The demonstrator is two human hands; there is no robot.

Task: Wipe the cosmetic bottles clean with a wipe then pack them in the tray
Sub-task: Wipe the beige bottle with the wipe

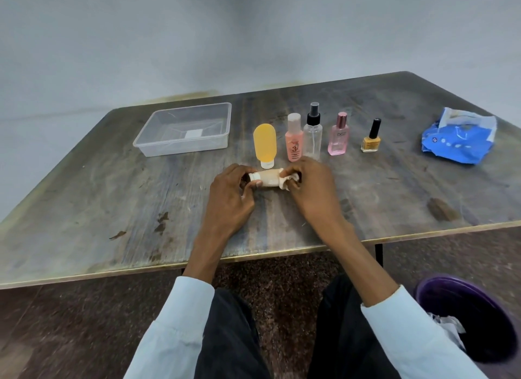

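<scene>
Table (282,223) in front, clear tray (180,150) far-left w/ nothing in it yet. Beige bottle (267,178) lies sideways just above the table btwn my hands: left hand (229,192) fingers curled round its cap end, right hand (313,186) pinching the wipe (289,179) at its base. Should turn the bottle w/ left, rub all round.

On the table (112,198), the tray (184,130) lies far left, five bottles (313,130) stand in a row to its right, the wipe pack (459,137) lies far right, and my hands (277,186) hold a sixth bottle (267,177) before the row.
</scene>
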